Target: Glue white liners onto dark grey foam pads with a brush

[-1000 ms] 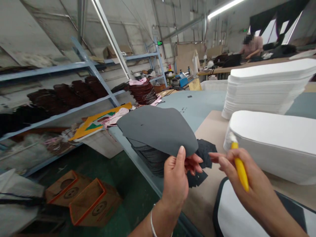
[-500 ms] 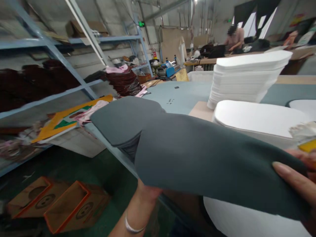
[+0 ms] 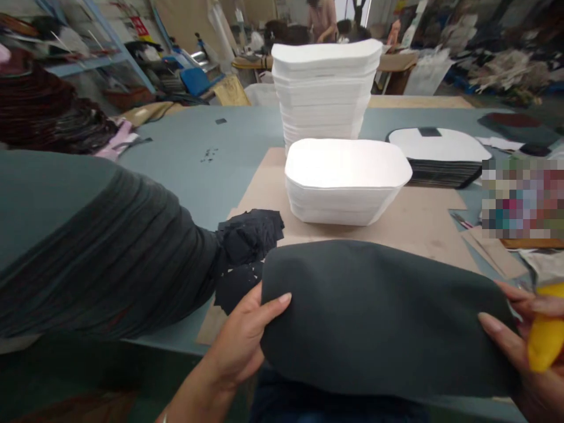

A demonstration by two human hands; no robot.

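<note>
The left hand [image 3: 244, 329] and right hand [image 3: 529, 346] are apart, each pinching one end of a dark rounded sheet [image 3: 388, 320] stretched between them; the right also holds a yellow-handled tool [image 3: 546, 338]. Left of the left hand stands a tall dark stack [image 3: 132, 252]. Beyond the hands, small black pieces [image 3: 249, 238] lie near a white stack [image 3: 348, 176], with a taller white stack [image 3: 326, 88] behind.
</note>
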